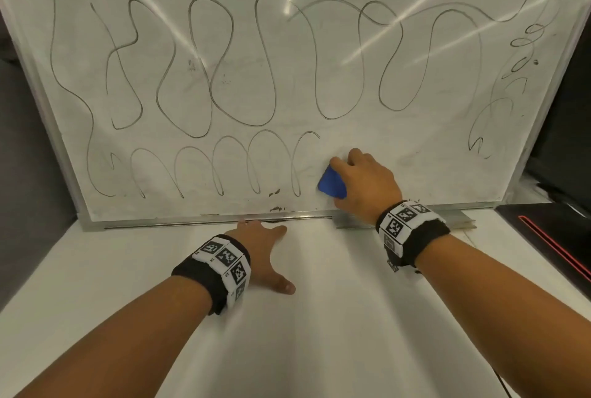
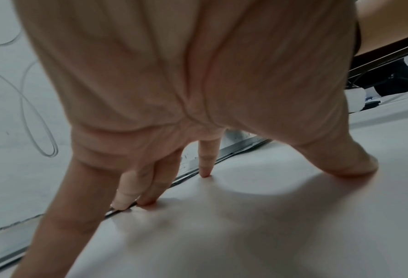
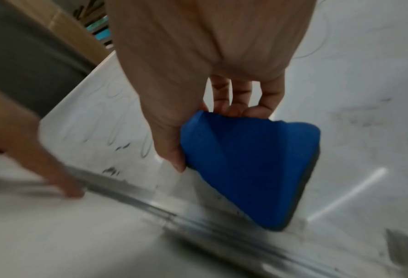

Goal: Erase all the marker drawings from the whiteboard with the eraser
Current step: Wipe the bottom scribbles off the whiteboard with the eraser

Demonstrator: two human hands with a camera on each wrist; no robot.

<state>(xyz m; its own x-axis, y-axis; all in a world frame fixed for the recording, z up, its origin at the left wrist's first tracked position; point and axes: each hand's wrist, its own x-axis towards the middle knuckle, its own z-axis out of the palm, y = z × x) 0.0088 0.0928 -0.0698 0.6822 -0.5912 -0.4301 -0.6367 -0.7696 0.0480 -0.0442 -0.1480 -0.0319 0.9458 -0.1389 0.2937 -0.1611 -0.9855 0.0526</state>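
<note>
A whiteboard (image 1: 367, 141) leans up from the white table, covered in black looping marker lines (image 1: 224, 77). Its lower right part looks wiped, with faint grey smears. My right hand (image 1: 361, 180) grips a blue eraser (image 1: 331, 185) and presses it flat on the board near the bottom edge, just right of a row of small loops (image 1: 220, 170). In the right wrist view the thumb and fingers pinch the eraser (image 3: 250, 165) at its top end. My left hand (image 1: 262, 250) rests spread on the table, fingertips (image 2: 205, 174) touching down by the board's metal frame (image 2: 233, 150).
The board's aluminium frame (image 1: 192, 220) runs along the table (image 1: 319, 317). Dark ink crumbs (image 1: 276, 207) lie near the bottom edge. A black item with a red stripe (image 1: 550, 247) sits at the right. Grey upholstery (image 1: 25, 141) is on the left.
</note>
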